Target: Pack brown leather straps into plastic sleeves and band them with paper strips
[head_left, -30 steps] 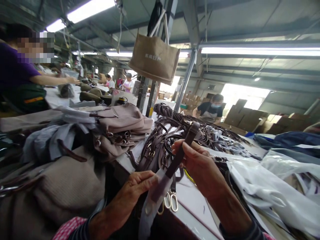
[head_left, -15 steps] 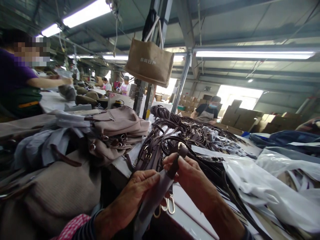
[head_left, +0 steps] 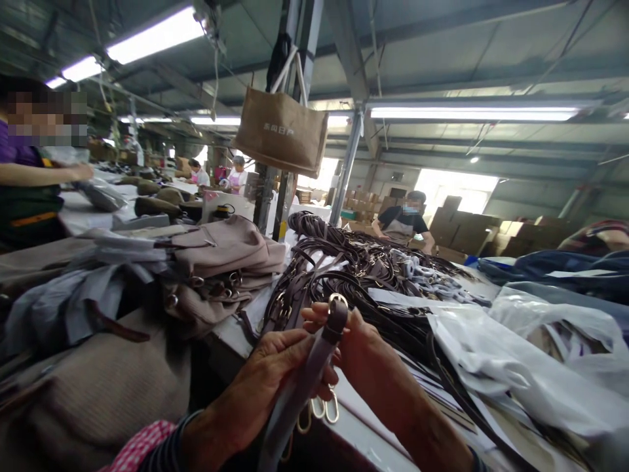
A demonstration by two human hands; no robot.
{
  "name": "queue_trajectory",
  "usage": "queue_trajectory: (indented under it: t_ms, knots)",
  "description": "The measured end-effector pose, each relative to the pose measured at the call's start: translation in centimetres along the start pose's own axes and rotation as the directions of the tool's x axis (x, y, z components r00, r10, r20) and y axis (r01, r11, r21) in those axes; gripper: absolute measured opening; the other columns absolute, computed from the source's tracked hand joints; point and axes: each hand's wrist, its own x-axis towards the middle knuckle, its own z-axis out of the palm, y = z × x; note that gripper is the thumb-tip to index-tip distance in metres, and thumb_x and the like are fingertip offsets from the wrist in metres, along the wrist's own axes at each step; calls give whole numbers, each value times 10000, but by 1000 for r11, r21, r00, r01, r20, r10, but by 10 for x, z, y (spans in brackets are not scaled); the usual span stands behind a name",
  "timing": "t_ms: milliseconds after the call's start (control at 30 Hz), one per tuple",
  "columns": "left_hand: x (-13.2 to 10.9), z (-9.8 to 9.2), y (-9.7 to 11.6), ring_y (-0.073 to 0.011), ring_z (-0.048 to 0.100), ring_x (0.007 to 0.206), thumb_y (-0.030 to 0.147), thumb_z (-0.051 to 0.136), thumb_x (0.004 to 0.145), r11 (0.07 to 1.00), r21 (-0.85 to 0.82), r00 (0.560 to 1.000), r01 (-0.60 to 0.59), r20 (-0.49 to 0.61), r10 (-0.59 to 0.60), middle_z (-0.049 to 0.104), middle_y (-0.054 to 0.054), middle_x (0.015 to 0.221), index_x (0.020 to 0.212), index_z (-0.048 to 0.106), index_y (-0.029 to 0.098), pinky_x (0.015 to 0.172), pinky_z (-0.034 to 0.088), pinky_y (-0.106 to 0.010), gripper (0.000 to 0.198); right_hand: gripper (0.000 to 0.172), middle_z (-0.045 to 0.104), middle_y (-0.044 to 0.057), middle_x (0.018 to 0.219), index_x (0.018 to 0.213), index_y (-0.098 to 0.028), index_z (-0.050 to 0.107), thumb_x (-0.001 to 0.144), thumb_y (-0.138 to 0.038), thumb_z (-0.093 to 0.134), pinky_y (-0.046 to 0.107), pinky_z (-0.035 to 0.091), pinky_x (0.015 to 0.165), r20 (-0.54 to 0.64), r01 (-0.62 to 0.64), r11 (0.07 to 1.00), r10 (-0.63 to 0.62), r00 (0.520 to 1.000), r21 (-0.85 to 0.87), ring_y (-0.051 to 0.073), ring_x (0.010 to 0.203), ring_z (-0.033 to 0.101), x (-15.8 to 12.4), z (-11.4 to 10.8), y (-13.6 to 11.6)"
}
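Where the left edge begins, a person in purple (head_left: 29,174) stands at a far surface, hands at a clear plastic bag (head_left: 101,193). Nearer, a pile of beige bags (head_left: 125,367) crowds the left forearm; white wrapping (head_left: 73,292) and a loose brown tab (head_left: 115,321) lie over it. Above and beyond, a tan tote (head_left: 280,131) hangs at a metal post (head_left: 268,190), blocking part of the view of the room behind.

At centre, the left hand (head_left: 275,357) pinches a held strap (head_left: 299,393) between thumb and fingers, just below its buckle (head_left: 338,303). The strap slants up in front of the bench (head_left: 376,423), grey along its length and dark brown at the buckle end. The right hand (head_left: 366,344) pinches that end, thumb on the right edge, some fingers showing behind. Metal loops (head_left: 331,406) hang just below the hands.

Directly beyond, a heap of dark straps (head_left: 339,252) covers much of the bench. Behind it, a person in an apron (head_left: 405,223) leans forward, near cardboard boxes (head_left: 459,226). To the right, white plastic sheeting (head_left: 521,364) lies close beside the right forearm; dark blue cloth (head_left: 545,267) lies farther back.
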Motion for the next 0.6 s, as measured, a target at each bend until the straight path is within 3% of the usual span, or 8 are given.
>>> queue_trajectory:
  t_ms: [100,233,333,433,533,600]
  knots:
    - [2,4,-1,-153,694,648,404,753,924,1000,16,1000,8,1,-8,754,-128,846,974,782,95,592,559,-203,314,544,686,126,1004,1148,-131,752,942,-615,613,302,431,576,-89,-7,1000,10,996,29,153,647,525,2,1,-2]
    - [9,9,7,-180,710,730,394,754,921,1000,1,999,-29,28,29,759,-135,891,991,777,94,706,603,-260,308,375,599,33,781,1162,-132,746,928,-419,689,279,393,567,-73,91,995,-88,993,43,122,590,456,5,5,-10]
    - [15,19,22,-195,724,750,361,747,926,998,19,997,-66,44,65,770,-136,845,949,779,97,747,612,-279,267,364,606,28,810,1207,-158,735,898,-349,728,271,391,560,-60,165,984,-161,985,69,116,600,451,4,7,-20]
    - [20,31,34,-197,722,729,357,786,888,997,18,995,-80,55,79,772,-127,818,914,785,108,724,617,-285,250,388,628,29,859,1185,-177,741,813,-275,792,254,391,534,-64,147,982,-140,988,116,111,610,464,4,9,-30]
    - [24,37,37,-192,706,715,373,829,839,996,29,994,-90,60,88,767,-113,844,913,791,117,705,618,-296,269,385,652,39,884,1102,-158,761,727,-212,822,238,402,521,-101,134,980,-120,988,146,109,625,483,5,9,-32]
    - [24,36,34,-186,702,745,420,790,877,994,60,994,-94,68,90,762,-112,870,941,787,122,714,599,-273,304,372,639,22,807,1073,-159,762,705,-192,809,242,411,509,-104,141,979,-127,987,146,108,591,473,5,6,-29]
